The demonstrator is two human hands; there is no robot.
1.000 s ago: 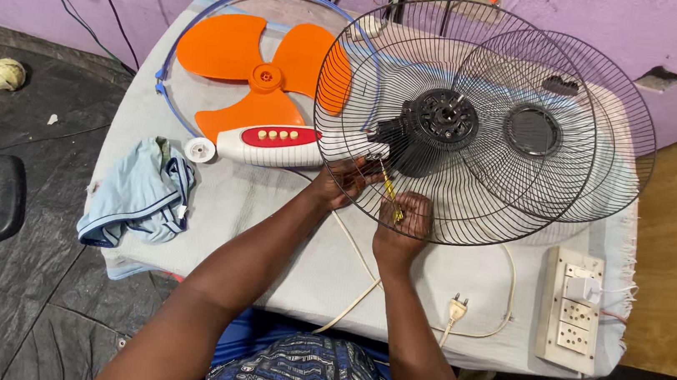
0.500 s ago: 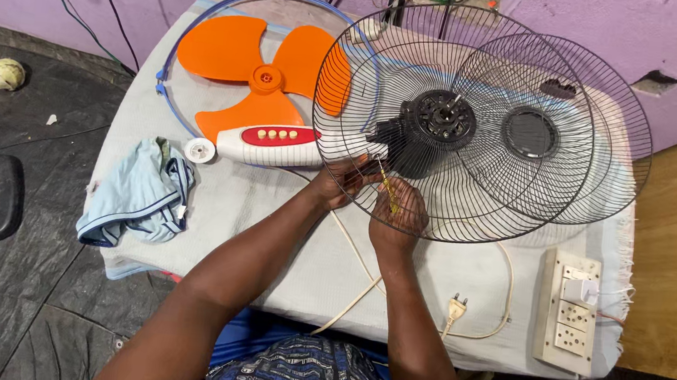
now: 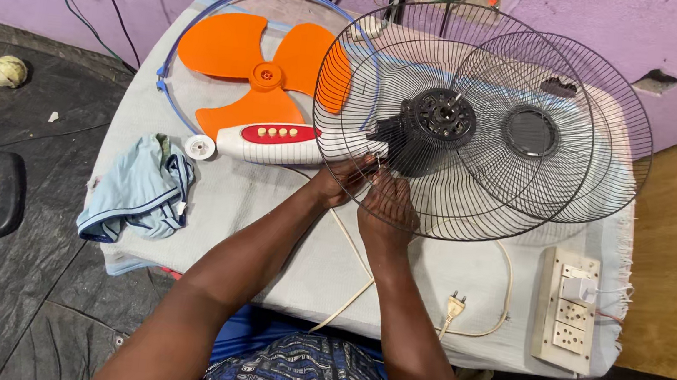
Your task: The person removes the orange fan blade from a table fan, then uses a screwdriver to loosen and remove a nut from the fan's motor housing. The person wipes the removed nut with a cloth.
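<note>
Fan motor with rear wire guard at frame centre on table. Your left hand and right hand pinch small part at guard's lower edge, fingers closed. Motor likely heavy, rigid; guard wires thin, springy. Grip housing, not wires.

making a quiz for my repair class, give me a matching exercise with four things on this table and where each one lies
Things:
1. orange fan blade
2. blue cloth
3. socket board
4. plug

Places:
A. table's near right corner
B. far left, inside the blue ring
C. near edge, right of the right hand's forearm
D. left edge, crumpled

Pairs: 1-B, 2-D, 3-A, 4-C
</note>
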